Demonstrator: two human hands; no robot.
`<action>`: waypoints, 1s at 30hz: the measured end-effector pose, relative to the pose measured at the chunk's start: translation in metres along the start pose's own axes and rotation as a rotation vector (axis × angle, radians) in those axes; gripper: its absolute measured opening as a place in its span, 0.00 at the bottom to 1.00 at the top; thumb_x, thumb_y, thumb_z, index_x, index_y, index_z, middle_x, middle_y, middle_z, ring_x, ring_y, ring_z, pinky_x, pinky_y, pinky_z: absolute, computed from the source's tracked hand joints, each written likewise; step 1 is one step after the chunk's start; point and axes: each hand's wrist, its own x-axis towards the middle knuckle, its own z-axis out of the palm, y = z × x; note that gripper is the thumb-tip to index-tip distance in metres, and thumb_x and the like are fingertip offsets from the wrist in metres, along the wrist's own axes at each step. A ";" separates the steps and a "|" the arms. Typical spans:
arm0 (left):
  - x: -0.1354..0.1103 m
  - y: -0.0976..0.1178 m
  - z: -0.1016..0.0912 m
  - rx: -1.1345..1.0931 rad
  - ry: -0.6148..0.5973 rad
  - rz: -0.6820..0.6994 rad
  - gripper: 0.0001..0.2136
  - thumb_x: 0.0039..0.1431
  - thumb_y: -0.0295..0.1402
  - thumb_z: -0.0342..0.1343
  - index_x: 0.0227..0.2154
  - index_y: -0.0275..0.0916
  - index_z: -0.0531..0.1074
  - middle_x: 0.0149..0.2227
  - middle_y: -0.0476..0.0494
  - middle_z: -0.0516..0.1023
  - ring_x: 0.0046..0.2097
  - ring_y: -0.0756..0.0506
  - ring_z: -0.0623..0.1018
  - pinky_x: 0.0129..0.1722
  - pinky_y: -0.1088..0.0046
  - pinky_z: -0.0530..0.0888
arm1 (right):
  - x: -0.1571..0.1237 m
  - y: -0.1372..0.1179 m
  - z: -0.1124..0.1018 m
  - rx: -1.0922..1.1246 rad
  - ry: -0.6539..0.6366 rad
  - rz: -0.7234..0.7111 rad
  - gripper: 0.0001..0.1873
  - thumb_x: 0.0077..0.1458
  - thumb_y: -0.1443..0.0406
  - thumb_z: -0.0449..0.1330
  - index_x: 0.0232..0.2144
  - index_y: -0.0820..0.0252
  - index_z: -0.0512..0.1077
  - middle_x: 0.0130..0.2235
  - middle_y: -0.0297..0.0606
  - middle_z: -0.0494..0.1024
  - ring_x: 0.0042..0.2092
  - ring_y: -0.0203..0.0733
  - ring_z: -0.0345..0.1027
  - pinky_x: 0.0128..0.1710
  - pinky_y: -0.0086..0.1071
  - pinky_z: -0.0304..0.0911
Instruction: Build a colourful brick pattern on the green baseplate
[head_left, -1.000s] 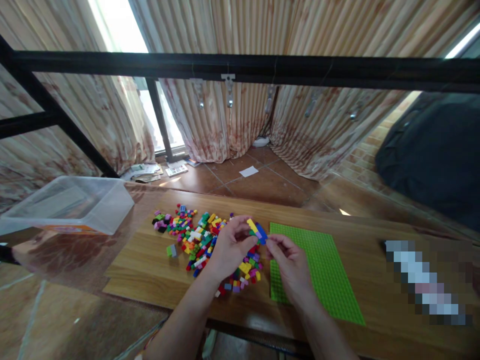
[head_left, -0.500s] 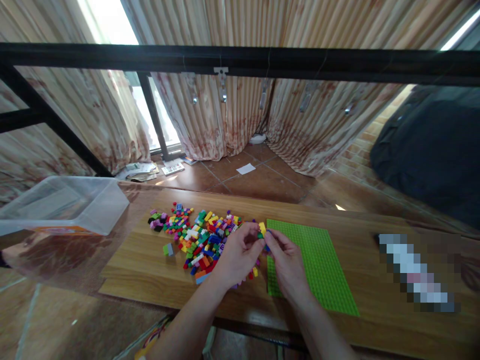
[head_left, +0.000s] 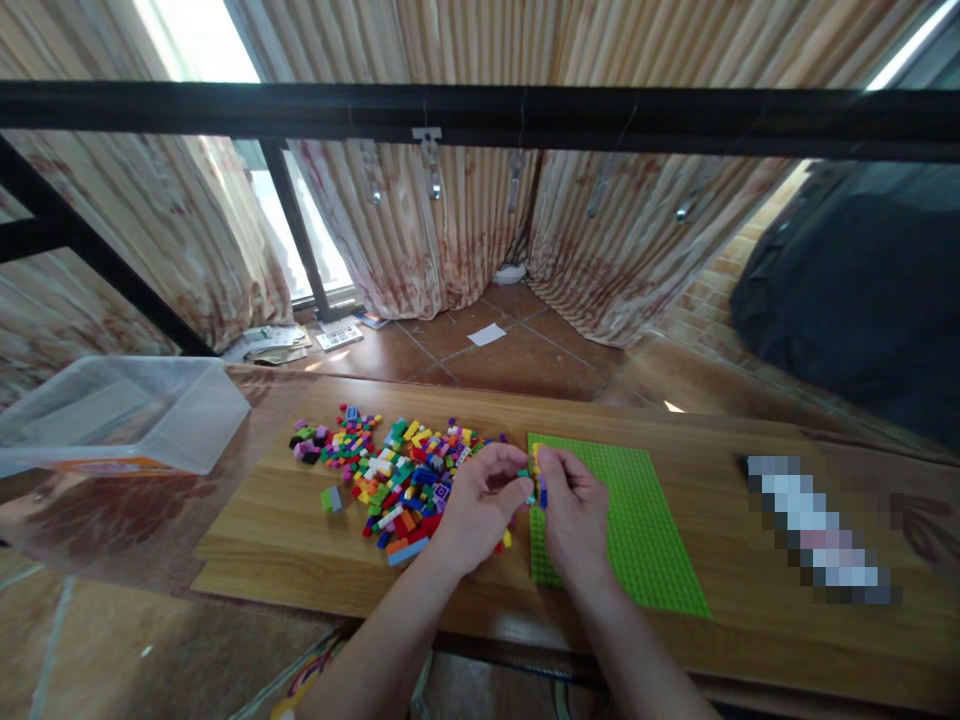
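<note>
My left hand (head_left: 480, 505) and my right hand (head_left: 574, 515) meet above the wooden table, both pinched on a small cluster of joined bricks (head_left: 535, 478) in yellow, blue and green. They hover at the left edge of a green baseplate (head_left: 637, 520) lying flat on the table. A pile of loose coloured bricks (head_left: 390, 470) is spread out just left of my left hand, partly hidden by it.
A clear plastic tub (head_left: 127, 415) stands at the table's far left. A lone green and grey brick (head_left: 330, 498) lies apart from the pile. A blurred object (head_left: 817, 530) sits at the right. A black metal bar (head_left: 480, 110) crosses overhead; curtains hang behind.
Both hands have come closer together and dropped a little toward the baseplate's left edge. The brick cluster, held up and showing plainly before, is now turned and mostly enclosed between the fingers.
</note>
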 end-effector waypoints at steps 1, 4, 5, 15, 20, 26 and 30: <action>-0.001 0.000 0.001 -0.008 0.004 -0.019 0.11 0.49 0.31 0.59 0.36 0.36 0.68 0.30 0.49 0.70 0.30 0.51 0.71 0.29 0.77 0.70 | 0.001 0.002 0.001 0.039 0.018 0.034 0.15 0.53 0.55 0.58 0.27 0.60 0.73 0.24 0.30 0.71 0.27 0.33 0.61 0.27 0.28 0.58; 0.000 -0.001 0.000 -0.008 0.033 -0.071 0.11 0.51 0.34 0.58 0.36 0.36 0.68 0.30 0.48 0.71 0.28 0.51 0.71 0.27 0.76 0.70 | 0.000 0.005 0.003 0.173 0.020 0.140 0.15 0.50 0.54 0.61 0.26 0.60 0.73 0.24 0.29 0.70 0.26 0.31 0.59 0.25 0.26 0.56; 0.000 -0.001 -0.002 0.010 0.048 -0.077 0.10 0.52 0.34 0.57 0.36 0.36 0.68 0.30 0.49 0.71 0.28 0.51 0.71 0.27 0.76 0.70 | 0.000 0.005 0.004 0.230 0.009 0.187 0.15 0.49 0.53 0.62 0.26 0.60 0.73 0.23 0.29 0.69 0.25 0.31 0.58 0.24 0.26 0.55; 0.005 0.010 -0.054 1.054 0.159 0.260 0.09 0.55 0.27 0.52 0.36 0.40 0.75 0.38 0.44 0.77 0.38 0.46 0.75 0.41 0.70 0.71 | -0.002 -0.006 0.002 0.451 -0.142 0.520 0.18 0.45 0.51 0.62 0.27 0.60 0.70 0.25 0.32 0.73 0.19 0.28 0.51 0.16 0.24 0.44; 0.004 0.002 -0.056 1.333 0.164 0.270 0.10 0.55 0.27 0.52 0.38 0.42 0.75 0.41 0.43 0.76 0.42 0.44 0.75 0.45 0.67 0.71 | -0.005 -0.003 0.008 0.422 -0.175 0.524 0.19 0.41 0.52 0.65 0.27 0.61 0.70 0.23 0.30 0.71 0.18 0.26 0.48 0.15 0.22 0.38; 0.004 0.003 -0.053 1.292 0.169 0.290 0.11 0.56 0.26 0.50 0.39 0.40 0.74 0.41 0.42 0.76 0.44 0.43 0.74 0.47 0.65 0.70 | -0.003 0.011 0.013 0.136 -0.186 0.334 0.18 0.49 0.51 0.59 0.32 0.60 0.73 0.20 0.29 0.69 0.19 0.30 0.53 0.17 0.24 0.48; 0.004 0.007 -0.048 1.040 0.208 0.282 0.12 0.59 0.31 0.50 0.43 0.38 0.73 0.42 0.40 0.77 0.42 0.44 0.75 0.45 0.67 0.70 | 0.000 0.016 0.010 -0.014 -0.256 0.147 0.17 0.53 0.55 0.57 0.39 0.59 0.75 0.30 0.35 0.78 0.27 0.37 0.66 0.27 0.30 0.61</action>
